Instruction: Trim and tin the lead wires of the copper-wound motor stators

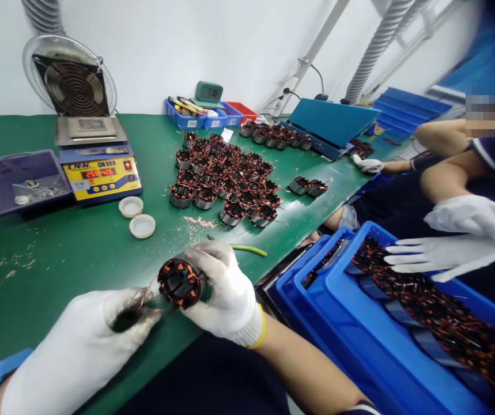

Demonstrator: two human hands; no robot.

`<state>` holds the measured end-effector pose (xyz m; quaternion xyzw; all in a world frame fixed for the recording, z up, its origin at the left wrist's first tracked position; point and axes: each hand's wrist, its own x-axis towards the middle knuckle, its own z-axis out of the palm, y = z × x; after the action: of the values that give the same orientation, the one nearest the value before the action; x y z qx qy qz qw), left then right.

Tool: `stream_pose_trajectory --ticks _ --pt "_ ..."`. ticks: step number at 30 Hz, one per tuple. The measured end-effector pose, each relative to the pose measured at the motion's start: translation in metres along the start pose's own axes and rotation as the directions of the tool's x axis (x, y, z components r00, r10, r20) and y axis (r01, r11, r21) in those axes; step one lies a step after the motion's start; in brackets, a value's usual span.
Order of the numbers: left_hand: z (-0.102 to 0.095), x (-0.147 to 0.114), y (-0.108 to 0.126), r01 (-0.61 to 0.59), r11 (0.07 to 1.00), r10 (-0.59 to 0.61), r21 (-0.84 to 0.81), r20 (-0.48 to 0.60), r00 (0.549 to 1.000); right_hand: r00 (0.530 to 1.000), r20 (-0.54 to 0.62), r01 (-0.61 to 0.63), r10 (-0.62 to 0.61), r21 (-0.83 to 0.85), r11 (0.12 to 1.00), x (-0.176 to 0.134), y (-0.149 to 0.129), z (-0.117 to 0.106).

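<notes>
Green bench [100, 248] under you: your right hand [225, 294] is wrapped around the wound stator [179, 282], your left hand [87, 340] pinches its lead wires closed. Pull hard and you could snap those thin copper leads.

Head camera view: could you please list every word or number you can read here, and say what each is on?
"259" and "426": red digits on the yellow-faced solder pot.
"CM 550", roughly: same panel; the brand word beside it is too blurred.
Green desk clock: digits too blurred.
Wound stator in the right hand, left hand: no text.
</notes>
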<state>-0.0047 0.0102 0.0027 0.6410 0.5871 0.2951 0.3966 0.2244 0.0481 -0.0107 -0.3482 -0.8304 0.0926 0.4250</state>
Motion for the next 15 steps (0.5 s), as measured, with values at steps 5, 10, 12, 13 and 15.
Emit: stream_pose_trajectory --ticks 5,10,12,13,15 --pt "-0.004 0.009 -0.008 0.034 0.97 -0.047 -0.24 -0.053 0.997 0.995 -0.1 -0.023 0.027 0.039 0.999 -0.002 0.003 0.002" --pt "0.001 0.011 0.002 0.207 0.881 -0.206 -0.426 0.048 0.977 0.99 -0.13 -0.041 0.048 0.063 0.997 -0.004 0.002 0.006" --pt "0.002 0.008 0.007 0.239 0.851 -0.245 -0.468 0.05 0.968 0.992 -0.118 -0.032 0.041 0.075 0.997 -0.004 0.001 0.006" --pt "0.002 0.006 0.008 0.257 0.828 -0.259 -0.499 0.068 0.964 0.993 -0.109 -0.027 0.035 0.073 0.997 -0.004 0.0 0.006" --pt "0.003 0.002 0.01 0.282 0.79 -0.254 -0.545 0.127 0.959 0.995 -0.091 -0.024 0.029 0.064 0.998 -0.004 -0.001 0.007"
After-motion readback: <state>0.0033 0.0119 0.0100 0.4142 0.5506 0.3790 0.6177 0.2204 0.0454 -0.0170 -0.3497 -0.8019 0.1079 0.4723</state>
